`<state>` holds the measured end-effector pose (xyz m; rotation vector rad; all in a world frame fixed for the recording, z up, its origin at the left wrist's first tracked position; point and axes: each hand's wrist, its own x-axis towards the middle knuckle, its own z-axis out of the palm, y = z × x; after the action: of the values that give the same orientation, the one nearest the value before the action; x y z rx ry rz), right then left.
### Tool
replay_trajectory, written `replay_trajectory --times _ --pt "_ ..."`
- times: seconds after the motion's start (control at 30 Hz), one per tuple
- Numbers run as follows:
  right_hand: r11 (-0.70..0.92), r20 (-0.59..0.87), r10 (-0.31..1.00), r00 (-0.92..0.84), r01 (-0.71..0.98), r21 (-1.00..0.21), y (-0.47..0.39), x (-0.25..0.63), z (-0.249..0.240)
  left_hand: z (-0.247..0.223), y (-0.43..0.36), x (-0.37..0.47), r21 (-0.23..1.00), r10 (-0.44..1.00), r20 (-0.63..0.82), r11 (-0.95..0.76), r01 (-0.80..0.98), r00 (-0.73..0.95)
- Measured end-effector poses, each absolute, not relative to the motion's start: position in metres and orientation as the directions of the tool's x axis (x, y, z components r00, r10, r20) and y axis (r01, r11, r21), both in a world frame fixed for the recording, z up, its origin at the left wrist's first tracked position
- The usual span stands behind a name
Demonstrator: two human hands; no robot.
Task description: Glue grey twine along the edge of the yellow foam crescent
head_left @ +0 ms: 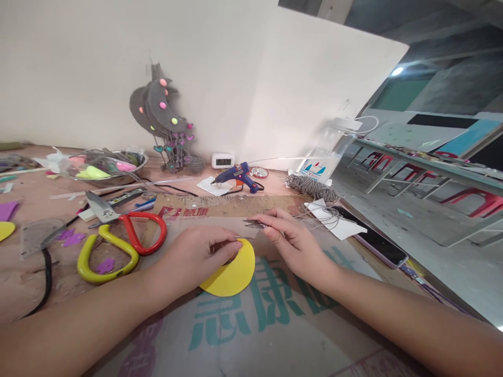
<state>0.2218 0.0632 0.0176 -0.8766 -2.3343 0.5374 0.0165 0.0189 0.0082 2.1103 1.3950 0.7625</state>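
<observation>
A round yellow piece (231, 272) is pinched between the thumb and fingers of my left hand (200, 256), just above a printed cardboard sheet (236, 335). In my right hand (291, 241), thumb and fingers are closed on small metal snips (254, 224), whose blades point left. The blades are apart from the yellow piece, above and to the right of it. To the left of my left hand lie large scissors (137, 235) with one red and one yellow handle.
Behind my hands are a blue glue gun (240, 177), a digital clock (222, 160) and grey cord (312, 187). A phone (377, 241) lies at right. A bowl of scraps (106, 178) stands back left, beside hanging grey moon ornaments (161, 104). Purple cutouts (72, 237) lie at left.
</observation>
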Motion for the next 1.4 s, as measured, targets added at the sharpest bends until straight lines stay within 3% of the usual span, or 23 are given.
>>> replay_trajectory --times 0.3,0.53,0.73,1.07,1.2,1.3,1.4 --pt "0.671 0.455 0.738 -0.499 0.474 -0.57 0.087 0.224 0.012 0.008 0.025 0.015 0.829 0.958 0.098 -0.229 0.51 0.271" --pt "0.695 0.434 0.716 -0.547 0.499 -0.518 0.079 0.222 0.015 0.009 0.023 0.016 0.809 0.954 0.124 -0.256 0.529 0.272" --pt "0.79 0.446 0.607 -0.658 0.435 -0.433 0.063 0.219 0.018 0.009 0.021 0.016 0.734 0.934 0.187 -0.34 0.588 0.305" --pt "0.731 0.455 0.68 -0.575 0.575 -0.366 0.13 0.237 0.022 0.007 0.025 0.016 0.825 0.953 0.101 -0.241 0.511 0.286" --pt "0.704 0.47 0.71 -0.525 0.506 -0.498 0.109 0.23 0.031 0.01 0.024 0.016 0.846 0.954 0.096 -0.228 0.481 0.284" --pt "0.597 0.313 0.766 -0.561 0.44 -0.671 0.075 0.213 0.036 0.013 0.023 0.016 0.844 0.955 0.11 -0.236 0.481 0.275" --pt "0.501 0.174 0.788 -0.591 0.45 -0.739 0.052 0.201 0.031 0.016 0.021 0.017 0.846 0.958 0.138 -0.246 0.473 0.252"
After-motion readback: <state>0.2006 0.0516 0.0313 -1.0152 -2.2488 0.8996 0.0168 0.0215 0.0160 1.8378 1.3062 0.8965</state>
